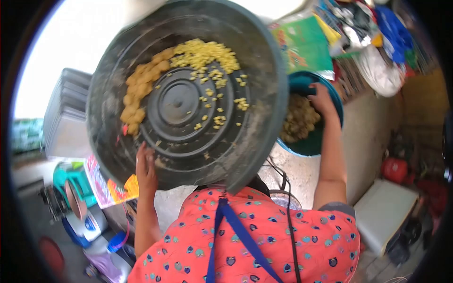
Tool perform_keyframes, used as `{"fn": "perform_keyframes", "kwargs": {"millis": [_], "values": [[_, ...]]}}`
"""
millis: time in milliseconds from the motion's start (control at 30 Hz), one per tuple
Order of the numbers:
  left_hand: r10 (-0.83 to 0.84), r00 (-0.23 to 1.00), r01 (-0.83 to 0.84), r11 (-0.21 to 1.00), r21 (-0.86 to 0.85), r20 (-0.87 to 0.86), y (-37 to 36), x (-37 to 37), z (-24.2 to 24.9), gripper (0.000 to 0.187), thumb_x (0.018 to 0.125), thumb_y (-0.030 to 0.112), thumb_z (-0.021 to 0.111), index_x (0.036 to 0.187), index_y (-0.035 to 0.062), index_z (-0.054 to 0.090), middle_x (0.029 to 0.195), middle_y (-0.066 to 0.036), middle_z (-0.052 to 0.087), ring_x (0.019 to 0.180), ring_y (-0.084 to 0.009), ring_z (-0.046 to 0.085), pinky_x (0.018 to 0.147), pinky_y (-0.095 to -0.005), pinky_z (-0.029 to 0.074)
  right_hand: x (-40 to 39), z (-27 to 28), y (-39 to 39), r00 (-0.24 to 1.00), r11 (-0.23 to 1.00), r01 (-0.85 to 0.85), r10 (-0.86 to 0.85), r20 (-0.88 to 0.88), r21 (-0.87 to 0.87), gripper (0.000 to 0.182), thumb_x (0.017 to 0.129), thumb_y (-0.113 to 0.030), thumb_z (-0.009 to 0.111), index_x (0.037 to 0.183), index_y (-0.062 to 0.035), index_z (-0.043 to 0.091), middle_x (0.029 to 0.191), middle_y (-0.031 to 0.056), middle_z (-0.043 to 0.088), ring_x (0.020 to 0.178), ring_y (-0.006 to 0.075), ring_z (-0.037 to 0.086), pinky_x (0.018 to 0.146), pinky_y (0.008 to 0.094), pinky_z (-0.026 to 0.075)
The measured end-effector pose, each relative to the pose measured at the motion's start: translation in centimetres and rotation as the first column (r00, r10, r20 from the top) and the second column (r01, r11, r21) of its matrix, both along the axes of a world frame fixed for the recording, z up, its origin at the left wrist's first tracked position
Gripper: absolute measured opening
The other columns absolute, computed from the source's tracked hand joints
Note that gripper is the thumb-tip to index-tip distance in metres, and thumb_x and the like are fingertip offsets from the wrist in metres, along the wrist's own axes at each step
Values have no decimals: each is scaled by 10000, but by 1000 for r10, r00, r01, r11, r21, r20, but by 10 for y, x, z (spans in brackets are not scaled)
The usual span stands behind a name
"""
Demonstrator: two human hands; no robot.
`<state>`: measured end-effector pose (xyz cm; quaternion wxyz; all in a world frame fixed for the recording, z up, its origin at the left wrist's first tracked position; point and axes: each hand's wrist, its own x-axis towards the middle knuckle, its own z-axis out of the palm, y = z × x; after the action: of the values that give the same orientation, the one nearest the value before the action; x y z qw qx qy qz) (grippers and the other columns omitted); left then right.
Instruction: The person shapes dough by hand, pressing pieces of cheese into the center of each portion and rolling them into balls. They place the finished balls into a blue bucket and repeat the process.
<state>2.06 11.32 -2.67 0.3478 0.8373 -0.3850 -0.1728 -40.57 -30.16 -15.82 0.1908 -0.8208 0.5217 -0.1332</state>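
Note:
A large dark round basin [236,155] fills the upper middle. Inside it, small yellow pieces [200,54] lie at the top, some scattered toward the centre, and brownish-yellow lumps [140,85] line its left side. My left hand [146,165] is at the basin's lower left, inside the rim, fingers apart and pointing up. At the right stands a teal bucket [336,94] with a heap of brownish pieces [299,118] in it. My right hand [322,98] reaches over the bucket's upper part, fingers bent around something dark and small that I cannot make out.
Stacked grey trays [71,113] stand left of the basin. Green plastic packaging [304,45] and assorted bags lie at the upper right. A pale box [384,214] is at the lower right. Bottles and a teal stool [80,184] are at the lower left. Dark cords hang near my body.

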Motion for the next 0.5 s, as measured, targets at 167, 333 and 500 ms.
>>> {"fn": "perform_keyframes", "kwargs": {"millis": [167,333,500], "values": [[-140,958,117,988,104,251,-28,31,39,383,850,136,558,1219,66,479,1371,-238,354,1304,-368,314,1052,-373,255,85,151,3,967,968,-50,109,231,-245,377,795,-149,626,1139,-18,547,1129,179,559,1088,320,514,938,355,387],[-103,950,69,990,125,294,-55,79,13,324,834,205,585,1104,28,558,1257,-272,465,1196,-381,433,973,-415,367,193,250,52,873,963,-209,261,413,-167,307,825,-198,625,1097,-58,598,1106,147,593,1031,266,566,870,322,425],[172,937,-282,886,368,303,-80,151,-30,368,756,254,663,1034,20,603,1104,-210,579,1046,-361,535,859,-440,444,278,268,85,798,830,-532,557,228,-165,308,823,-226,622,1075,-51,601,1102,147,591,1044,292,556,885,351,425]]}}
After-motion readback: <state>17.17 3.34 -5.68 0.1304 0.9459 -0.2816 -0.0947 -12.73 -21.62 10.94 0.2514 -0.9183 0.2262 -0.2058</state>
